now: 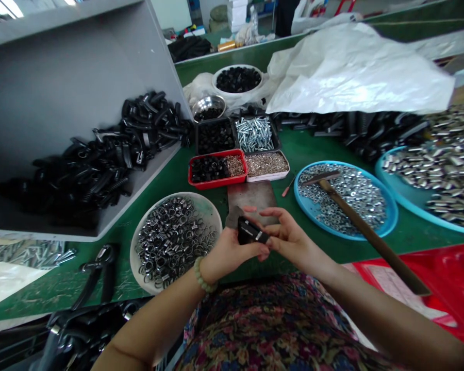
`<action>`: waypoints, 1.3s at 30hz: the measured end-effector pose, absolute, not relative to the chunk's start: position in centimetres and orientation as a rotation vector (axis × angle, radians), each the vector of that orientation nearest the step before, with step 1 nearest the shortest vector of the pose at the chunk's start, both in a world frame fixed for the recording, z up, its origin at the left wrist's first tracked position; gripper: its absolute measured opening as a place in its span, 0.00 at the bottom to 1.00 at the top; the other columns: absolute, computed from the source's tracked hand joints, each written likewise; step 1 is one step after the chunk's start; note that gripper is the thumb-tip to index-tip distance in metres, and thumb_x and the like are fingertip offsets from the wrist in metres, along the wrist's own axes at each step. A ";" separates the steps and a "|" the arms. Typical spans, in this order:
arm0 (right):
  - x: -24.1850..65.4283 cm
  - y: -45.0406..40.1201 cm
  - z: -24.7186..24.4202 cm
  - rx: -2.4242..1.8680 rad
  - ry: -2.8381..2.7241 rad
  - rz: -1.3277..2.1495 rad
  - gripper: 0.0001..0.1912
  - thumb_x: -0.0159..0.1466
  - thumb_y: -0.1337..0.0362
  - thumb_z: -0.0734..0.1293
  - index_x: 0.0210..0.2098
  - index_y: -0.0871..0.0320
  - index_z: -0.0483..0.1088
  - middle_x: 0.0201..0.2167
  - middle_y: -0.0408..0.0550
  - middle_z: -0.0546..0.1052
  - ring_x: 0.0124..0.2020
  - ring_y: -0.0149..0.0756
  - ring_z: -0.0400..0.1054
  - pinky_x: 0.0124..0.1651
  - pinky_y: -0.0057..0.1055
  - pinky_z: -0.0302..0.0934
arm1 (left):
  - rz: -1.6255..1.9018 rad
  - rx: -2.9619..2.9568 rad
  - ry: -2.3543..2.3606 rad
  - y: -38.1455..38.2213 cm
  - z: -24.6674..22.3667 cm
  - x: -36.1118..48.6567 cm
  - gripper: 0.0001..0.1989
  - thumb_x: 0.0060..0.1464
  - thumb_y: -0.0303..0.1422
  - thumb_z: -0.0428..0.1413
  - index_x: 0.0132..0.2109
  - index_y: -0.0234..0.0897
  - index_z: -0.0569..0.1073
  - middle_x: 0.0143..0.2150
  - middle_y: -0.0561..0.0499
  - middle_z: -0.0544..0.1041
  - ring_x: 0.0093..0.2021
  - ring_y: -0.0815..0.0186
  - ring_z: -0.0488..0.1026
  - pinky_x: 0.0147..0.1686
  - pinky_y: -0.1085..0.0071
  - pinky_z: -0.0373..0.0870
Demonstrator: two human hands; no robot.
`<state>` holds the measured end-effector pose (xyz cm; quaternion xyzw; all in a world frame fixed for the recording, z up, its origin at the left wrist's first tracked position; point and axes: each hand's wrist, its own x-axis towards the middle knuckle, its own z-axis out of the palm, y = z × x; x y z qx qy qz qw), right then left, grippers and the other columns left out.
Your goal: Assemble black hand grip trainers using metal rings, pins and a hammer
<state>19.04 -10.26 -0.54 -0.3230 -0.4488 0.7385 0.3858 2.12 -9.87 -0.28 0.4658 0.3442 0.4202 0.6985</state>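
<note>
Worktop (294,147): green; we're at its near edge.
L hand (228,250): closed round black plastic part (251,232), thumb along its near side.
R hand (292,239): part-curled, thumb & fingertips at the part's R end; can't tell if we're pinching it.
Part posn: btwn our hands, raised, nr metal plate (255,196).
Pink-handled tool (285,192): btwn plate & blue tray (297,198).
Blue tray: small silver pcs; hammer (350,214) across it, head inside, wooden handle out over rim twd us.
White dish (211,208): metal rings, L of our hands.
Red tray (218,182): black pcs + brassy pcs, touching white tray (268,176) w/ brassy pcs.
Silver screws (254,134): in black tray (275,139) behind white tray.
Grey bin (85,67): far L, open side to us, black handles (119,144) piled inside.
</note>
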 end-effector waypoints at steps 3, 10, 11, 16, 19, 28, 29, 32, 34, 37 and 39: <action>19.2 -7.2 -0.3 -0.843 -1.386 1.892 0.20 0.61 0.61 0.68 0.47 0.54 0.55 0.29 0.40 0.75 0.27 0.30 0.73 0.30 0.29 0.67 | 0.919 1.147 0.930 -8.7 -0.5 1.3 0.43 0.39 0.30 0.68 0.60 0.47 0.57 0.45 0.52 0.71 0.37 0.67 0.72 0.41 0.68 0.71; 16.3 8.7 -0.1 -1.251 -2.475 0.389 0.11 0.67 0.65 0.58 0.43 0.62 0.70 0.44 0.57 0.73 0.45 0.41 0.69 0.48 0.37 0.62 | 0.628 2.043 1.239 -3.1 -2.3 -0.2 0.31 0.54 0.34 0.54 0.65 0.36 0.60 0.50 0.40 0.71 0.53 0.52 0.67 0.57 0.53 0.59; 15.5 10.4 -0.3 -1.255 -2.530 0.314 0.11 0.67 0.67 0.59 0.42 0.64 0.71 0.45 0.59 0.73 0.46 0.43 0.69 0.48 0.38 0.61 | 0.507 2.222 1.215 -2.6 -2.9 0.2 0.31 0.54 0.34 0.54 0.64 0.37 0.61 0.52 0.38 0.70 0.55 0.50 0.66 0.58 0.51 0.57; 13.2 13.5 -1.0 -1.212 -2.665 0.220 0.10 0.64 0.70 0.60 0.38 0.65 0.73 0.42 0.63 0.75 0.46 0.48 0.68 0.47 0.40 0.59 | 0.285 2.712 1.048 -2.4 -5.3 1.7 0.29 0.56 0.31 0.52 0.65 0.39 0.60 0.65 0.39 0.62 0.62 0.51 0.60 0.65 0.47 0.42; 13.8 12.9 -0.7 -1.229 -2.631 0.195 0.12 0.65 0.68 0.58 0.40 0.65 0.72 0.42 0.62 0.75 0.45 0.47 0.68 0.48 0.40 0.58 | 0.368 2.664 1.056 -2.8 -5.9 1.5 0.28 0.56 0.30 0.51 0.64 0.36 0.59 0.66 0.40 0.61 0.65 0.53 0.57 0.66 0.47 0.35; 20.6 3.8 -3.2 -1.361 -2.118 0.932 0.05 0.58 0.66 0.63 0.33 0.60 0.70 0.27 0.43 0.74 0.28 0.31 0.66 0.32 0.28 0.59 | 0.448 2.405 1.403 -3.3 -5.8 1.8 0.25 0.51 0.35 0.57 0.57 0.41 0.67 0.53 0.45 0.72 0.56 0.52 0.62 0.65 0.43 0.36; 21.1 3.0 -3.8 -1.386 -2.085 0.992 0.06 0.58 0.65 0.63 0.33 0.60 0.70 0.26 0.43 0.74 0.27 0.31 0.66 0.32 0.28 0.59 | 0.438 2.379 1.435 -3.4 -5.9 1.9 0.26 0.51 0.35 0.56 0.57 0.41 0.65 0.52 0.45 0.73 0.56 0.52 0.62 0.64 0.43 0.37; 21.4 1.6 -5.1 -1.427 -2.042 1.060 0.06 0.60 0.63 0.63 0.33 0.59 0.70 0.27 0.44 0.75 0.27 0.31 0.67 0.31 0.28 0.60 | 0.412 2.333 1.471 -3.5 -6.2 2.2 0.26 0.50 0.33 0.55 0.58 0.40 0.63 0.53 0.45 0.72 0.58 0.52 0.60 0.63 0.44 0.43; 21.2 1.5 -5.4 -1.434 -2.056 1.031 0.06 0.60 0.63 0.63 0.32 0.59 0.70 0.28 0.44 0.76 0.28 0.32 0.68 0.32 0.29 0.60 | 0.402 2.329 1.462 -3.4 -6.2 2.2 0.26 0.50 0.33 0.55 0.57 0.39 0.64 0.54 0.44 0.72 0.58 0.51 0.60 0.61 0.47 0.49; 20.9 1.4 -5.4 -1.441 -2.061 0.957 0.05 0.61 0.65 0.62 0.33 0.58 0.69 0.29 0.45 0.75 0.31 0.33 0.68 0.35 0.30 0.61 | 0.402 2.348 1.449 -3.4 -5.9 2.1 0.23 0.51 0.36 0.54 0.55 0.39 0.65 0.55 0.44 0.71 0.57 0.50 0.60 0.57 0.48 0.54; 20.8 1.2 -5.3 -1.434 -2.120 0.841 0.05 0.62 0.66 0.61 0.34 0.58 0.69 0.31 0.46 0.75 0.34 0.35 0.68 0.38 0.31 0.61 | 0.406 2.366 1.451 -3.5 -5.7 2.1 0.22 0.52 0.38 0.54 0.54 0.39 0.66 0.53 0.44 0.72 0.56 0.50 0.61 0.55 0.49 0.55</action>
